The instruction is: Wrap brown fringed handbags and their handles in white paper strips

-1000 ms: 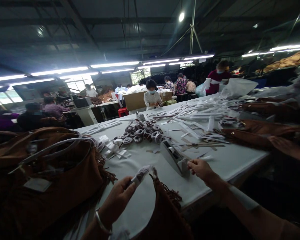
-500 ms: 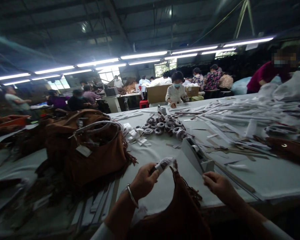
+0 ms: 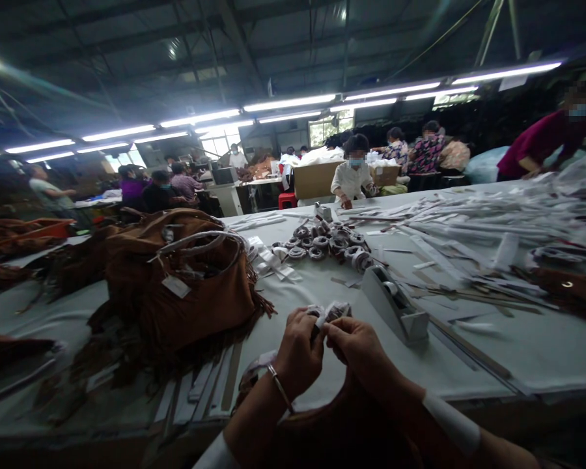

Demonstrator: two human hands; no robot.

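Note:
My left hand (image 3: 299, 348), a bangle at its wrist, is closed around a bag handle (image 3: 339, 310) wrapped in white, crinkled material. Against it, my right hand (image 3: 362, 345) pinches the white wrapping between thumb and forefinger; any tape in those fingers is too small to make out. Below both hands hangs the brown bag (image 3: 342, 430), dark and partly hidden by my forearms. A grey tape dispenser (image 3: 395, 306) stands on the table just beyond my right hand.
A finished-looking brown fringed bag (image 3: 209, 299) with a tag sits at left. Rolled strips (image 3: 322, 244) lie piled ahead. White strips (image 3: 469, 225) cover the right side of the table (image 3: 488, 365). A person in white (image 3: 354, 176) works opposite; another leans in at far right.
My right hand has left the tape dispenser and come left to meet my left hand at the wrapped handle. The view has shifted slightly.

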